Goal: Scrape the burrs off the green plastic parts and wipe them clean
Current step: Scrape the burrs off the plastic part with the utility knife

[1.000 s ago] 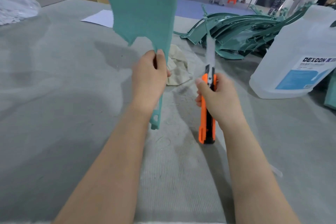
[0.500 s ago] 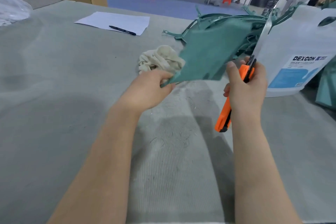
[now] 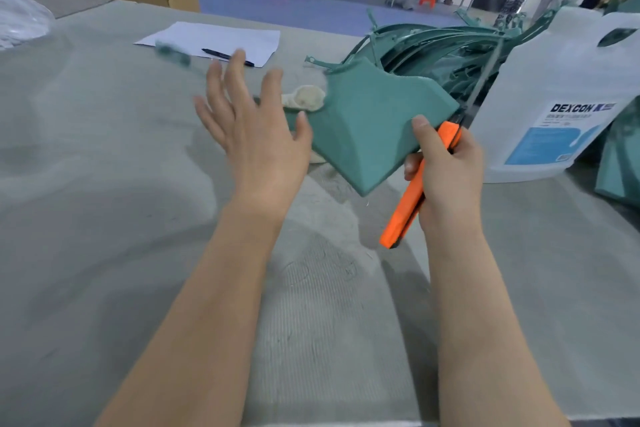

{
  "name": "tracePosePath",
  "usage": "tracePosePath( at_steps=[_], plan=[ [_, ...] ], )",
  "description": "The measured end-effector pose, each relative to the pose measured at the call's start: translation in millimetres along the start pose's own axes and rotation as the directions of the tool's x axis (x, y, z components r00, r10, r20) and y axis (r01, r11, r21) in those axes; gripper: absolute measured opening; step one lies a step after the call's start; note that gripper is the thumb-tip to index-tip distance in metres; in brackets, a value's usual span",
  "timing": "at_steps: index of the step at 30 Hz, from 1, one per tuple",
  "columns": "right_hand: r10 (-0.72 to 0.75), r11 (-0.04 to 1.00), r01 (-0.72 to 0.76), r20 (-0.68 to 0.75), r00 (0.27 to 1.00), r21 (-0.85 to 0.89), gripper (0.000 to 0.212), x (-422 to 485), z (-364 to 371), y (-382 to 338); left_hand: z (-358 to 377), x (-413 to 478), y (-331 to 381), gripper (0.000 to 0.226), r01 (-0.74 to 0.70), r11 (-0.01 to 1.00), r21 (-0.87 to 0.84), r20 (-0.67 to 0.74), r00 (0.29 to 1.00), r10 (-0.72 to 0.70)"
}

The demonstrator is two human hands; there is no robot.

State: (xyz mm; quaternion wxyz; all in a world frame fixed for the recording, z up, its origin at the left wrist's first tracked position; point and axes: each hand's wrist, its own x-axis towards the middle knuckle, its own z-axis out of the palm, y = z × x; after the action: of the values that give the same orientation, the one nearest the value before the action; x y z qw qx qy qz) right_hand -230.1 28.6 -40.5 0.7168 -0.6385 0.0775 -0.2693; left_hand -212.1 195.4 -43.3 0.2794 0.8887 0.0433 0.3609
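Gripped in the right hand [image 3: 446, 177] are two things at once: an orange utility knife [image 3: 415, 191], its handle slanting down to the left below the fist and its blade reaching up to the right, and the near right edge of a green plastic part [image 3: 363, 128], pinned under the thumb. This flat, angular part sits just above the grey felt-covered table [image 3: 104, 218], between the two hands. The left hand [image 3: 256, 128] is spread wide and holds nothing, palm down, fingers fanned and pointing away from the person, blurred by motion; its thumb lies close to the part's left edge, and contact cannot be told. Both forearms reach forward from the bottom of the view. A cream rag [image 3: 306, 97] lies behind the left hand. Further back to the right sits a pile of green plastic parts [image 3: 433, 48], beside a white jug [image 3: 557, 97] labelled DEXCON. A sheet of paper [image 3: 214, 40] with a pen [image 3: 227, 56] lies at the far left.
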Motion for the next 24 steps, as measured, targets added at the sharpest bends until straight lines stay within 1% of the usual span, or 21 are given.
tracePosePath(
  at_steps=[1,2,3,4,5,6,7,8,9,11,12,14,16,18,19,20,21,22,24],
  plan=[
    [0.037,0.997,-0.036,-0.017,0.999,0.069,0.019,-1,2,-1,2,-2,4,0.058,-0.006,0.998,-0.069,-0.054,0.999,0.002],
    [0.088,0.985,-0.083,-0.030,0.996,0.149,0.018,-1,3,-1,3,-3,7,0.069,0.017,0.988,-0.152,-0.065,0.998,-0.027],
    [0.153,0.960,-0.141,-0.030,0.988,0.241,0.017,-2,4,-2,5,-4,11,0.079,0.084,0.963,-0.257,-0.017,0.996,-0.092],
    [0.222,0.919,-0.205,-0.011,0.975,0.336,0.015,-2,5,-2,8,-5,14,0.087,0.196,0.900,-0.388,0.099,0.980,-0.171],
    [0.285,0.868,-0.269,0.025,0.958,0.418,0.013,-3,7,-2,10,-5,17,0.087,0.326,0.783,-0.529,0.256,0.942,-0.219],
    [0.337,0.818,-0.326,0.065,0.939,0.474,0.011,-4,9,-1,11,-6,20,0.074,0.451,0.610,-0.652,0.408,0.886,-0.219],
    [0.378,0.778,-0.374,0.099,0.920,0.505,0.010,-5,12,0,12,-7,23,0.054,0.550,0.432,-0.714,0.527,0.829,-0.184],
    [0.410,0.750,-0.414,0.127,0.903,0.516,0.011,-7,15,0,13,-7,25,0.036,0.608,0.313,-0.730,0.590,0.791,-0.161],
    [0.435,0.731,-0.448,0.153,0.887,0.515,0.012,-8,18,1,14,-6,26,0.027,0.626,0.256,-0.737,0.604,0.779,-0.166],
    [0.453,0.734,-0.489,0.197,0.869,0.471,0.014,-10,20,2,14,-1,20,0.022,0.619,0.241,-0.748,0.581,0.785,-0.213],
    [0.444,0.764,-0.487,0.203,0.873,0.423,0.014,-10,20,3,13,2,16,0.022,0.616,0.235,-0.752,0.578,0.788,-0.214],
    [0.405,0.845,-0.438,0.167,0.899,0.308,0.015,-9,17,4,9,7,7,0.025,0.626,0.224,-0.747,0.592,0.779,-0.204],
    [0.372,0.892,-0.392,0.126,0.920,0.225,0.018,-7,13,5,4,9,0,0.025,0.632,0.243,-0.736,0.594,0.775,-0.215],
    [0.373,0.894,-0.393,0.129,0.919,0.216,0.021,-6,10,5,1,9,-2,0.023,0.636,0.248,-0.731,0.597,0.771,-0.221],
    [0.378,0.891,-0.401,0.142,0.915,0.213,0.021,-6,10,5,1,10,-1,0.022,0.647,0.230,-0.728,0.605,0.762,-0.231],
    [0.383,0.888,-0.410,0.157,0.910,0.208,0.021,-5,10,5,0,10,-1,0.020,0.662,0.190,-0.725,0.618,0.747,-0.243],
    [0.387,0.884,-0.418,0.174,0.906,0.209,0.019,-6,10,5,0,10,-1,0.017,0.680,0.125,-0.722,0.641,0.727,-0.247],
    [0.390,0.879,-0.425,0.186,0.902,0.217,0.018,-6,11,5,-1,11,-2,0.017,0.696,0.035,-0.717,0.672,0.704,-0.228],
    [0.398,0.858,-0.439,0.197,0.896,0.265,0.018,-7,14,5,-1,12,-2,0.028,0.707,-0.142,-0.692,0.722,0.679,-0.137]
  ],
)
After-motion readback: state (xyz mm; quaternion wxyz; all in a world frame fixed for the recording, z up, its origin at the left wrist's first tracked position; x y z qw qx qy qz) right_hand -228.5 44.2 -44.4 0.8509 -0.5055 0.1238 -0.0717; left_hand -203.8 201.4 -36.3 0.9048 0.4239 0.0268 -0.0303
